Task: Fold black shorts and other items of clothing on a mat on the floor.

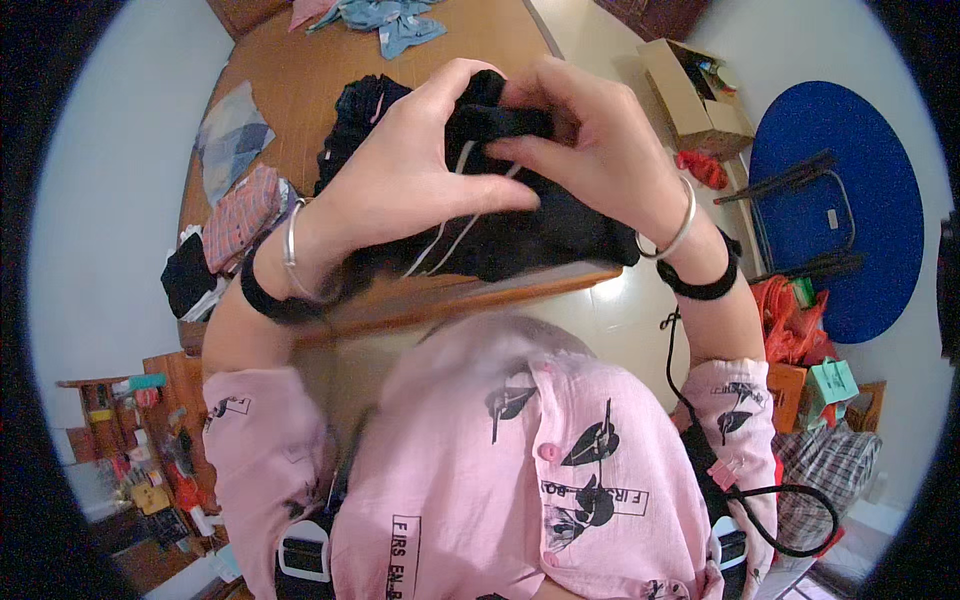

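Note:
A black garment [517, 240] with thin white lines, either cords or stripes, lies across the near edge of a wooden tabletop or bed board [480, 37]. My right hand [592, 127] pinches a raised band of this black fabric between thumb and fingers. Opposite it, my left hand [405, 161] has its fingers curled over the far side of the fabric and its thumb stretched across the front. The left fingertips are hidden. More bunched black cloth [352, 124] lies behind the left hand.
A folded checked cloth [244, 217] tops a clothes pile at left. Blue clothing [382, 22] lies at the far end. An open cardboard box [694, 105], a blue folding table [862, 217] and a red bag [787, 315] stand at right. A black cord [670, 360] hangs by my right arm.

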Tool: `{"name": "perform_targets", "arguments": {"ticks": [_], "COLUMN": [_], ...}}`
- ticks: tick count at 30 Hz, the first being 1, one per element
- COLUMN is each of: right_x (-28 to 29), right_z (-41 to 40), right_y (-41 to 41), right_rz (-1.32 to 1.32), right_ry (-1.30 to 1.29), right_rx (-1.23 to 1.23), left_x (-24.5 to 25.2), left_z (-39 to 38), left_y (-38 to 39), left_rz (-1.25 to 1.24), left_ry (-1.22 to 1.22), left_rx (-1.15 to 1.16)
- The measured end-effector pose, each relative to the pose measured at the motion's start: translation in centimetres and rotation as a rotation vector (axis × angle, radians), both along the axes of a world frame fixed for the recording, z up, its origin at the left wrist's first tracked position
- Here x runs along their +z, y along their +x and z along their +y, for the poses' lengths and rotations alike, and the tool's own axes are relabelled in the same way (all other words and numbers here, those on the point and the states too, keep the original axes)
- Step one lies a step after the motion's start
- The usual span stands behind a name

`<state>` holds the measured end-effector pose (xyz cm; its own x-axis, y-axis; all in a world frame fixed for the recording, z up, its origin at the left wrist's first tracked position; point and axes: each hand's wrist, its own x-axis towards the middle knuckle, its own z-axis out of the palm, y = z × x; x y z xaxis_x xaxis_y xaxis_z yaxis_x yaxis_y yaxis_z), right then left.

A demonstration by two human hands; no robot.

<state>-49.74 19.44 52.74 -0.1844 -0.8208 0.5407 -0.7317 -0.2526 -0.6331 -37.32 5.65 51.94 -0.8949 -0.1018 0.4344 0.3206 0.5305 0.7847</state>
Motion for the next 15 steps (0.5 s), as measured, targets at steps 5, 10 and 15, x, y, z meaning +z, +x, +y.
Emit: {"name": "perform_targets", "arguments": {"ticks": [5, 10, 15], "right_x": [-2.1, -5.7, -14.3], "right_z": [-0.6, 0.4, 3.9], "right_y": [-1.1, -2.9, -4.9], "right_rz": [-0.025, 0.014, 0.036], "right_ry": [0.042, 0.148, 0.493], "right_rx": [0.049, 0.053, -0.164], "left_x": [-2.5, -2.1, 0.3], "left_z": [-0.8, -1.9, -2.9], "left_y": [-0.4, 1.2, 3.1], "left_rz": [-0.034, -0.104, -0.179], "left_ry": [-0.134, -0.129, -0.166], "left_rx": [0.146, 0.138, 0.18]}}
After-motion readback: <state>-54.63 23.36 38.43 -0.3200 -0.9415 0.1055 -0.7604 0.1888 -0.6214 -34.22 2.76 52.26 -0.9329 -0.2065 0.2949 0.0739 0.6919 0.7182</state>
